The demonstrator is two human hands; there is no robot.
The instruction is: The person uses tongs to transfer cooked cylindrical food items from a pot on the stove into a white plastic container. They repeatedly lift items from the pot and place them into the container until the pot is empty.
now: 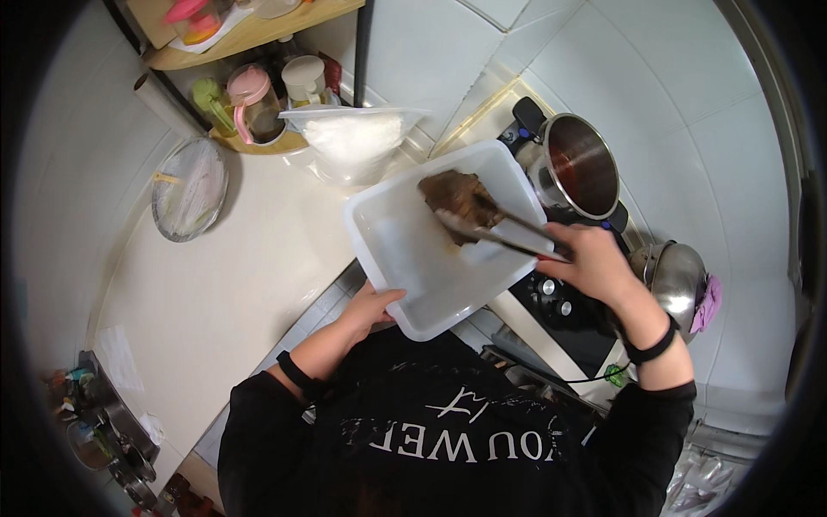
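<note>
My left hand (369, 309) grips the near left corner of a white plastic tub (420, 284), which is held in front of me, partly over the black gas stove (555, 323). Metal tongs (510, 236) are in my right hand (591, 262), which reaches over the tub's right side. Between or against the tips of the tongs is a dark brown piece of food, apparently cooked meat (455, 194), at the far side of the tub; it is slightly blurred. Just right of the tub stands an open steel pot (581, 168) with reddish liquid or residue inside.
A bag of white powder (355, 145) stands behind the tub. At the left are a wrapped round dish (190, 190) and a pale counter (213, 284). A shelf (265, 145) holds pitchers at the back. A steel pan (675, 274) with a purple cloth lies right. The sink (116, 413) holds dishes.
</note>
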